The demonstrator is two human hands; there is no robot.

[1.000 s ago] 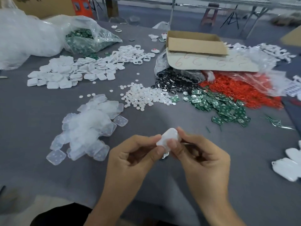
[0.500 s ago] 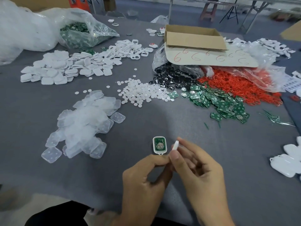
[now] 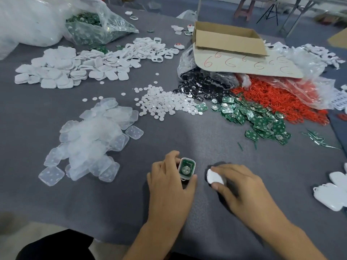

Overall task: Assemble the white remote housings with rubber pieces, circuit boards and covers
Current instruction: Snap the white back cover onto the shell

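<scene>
- At the near edge of the tabletop (image 3: 216, 145), my left hand (image 3: 169, 182) grips one housing (image 3: 187, 159), with the thumb on one side and the fingers curled round the other. The housing lies open side up, low over the grey surface.
- Inside it I can see a green board (image 3: 186, 168), so I judge the board step done for this unit. Whether a rubber piece lies beneath the board is hidden from me.
- My right hand (image 3: 242, 188) pinches a white cover (image 3: 214, 175) between the thumb and curled fingers. The cover is just beside the housing but apart from it, and I cannot tell if it touches the tabletop.
- What is left on this unit, as I read it, is to bring the cover over the open side, line it up and press it shut.
- At the right edge lie a few closed white units (image 3: 330, 196), which I take for finished work. The count is small.
- The stock waiting is large:
  - clear rubber pieces (image 3: 93, 132) heaped to the left;
  - loose boards (image 3: 262, 121) ahead on the right;
  - white shells (image 3: 62, 70) far left;
  - white discs (image 3: 165, 104) in the middle.
- Red rings (image 3: 281, 98) and black pieces (image 3: 199, 85) spill from bags below the box (image 3: 227, 40). I cannot say where they come into the build.
- So I place the whole job early, with this one unit a single step from closed.
</scene>
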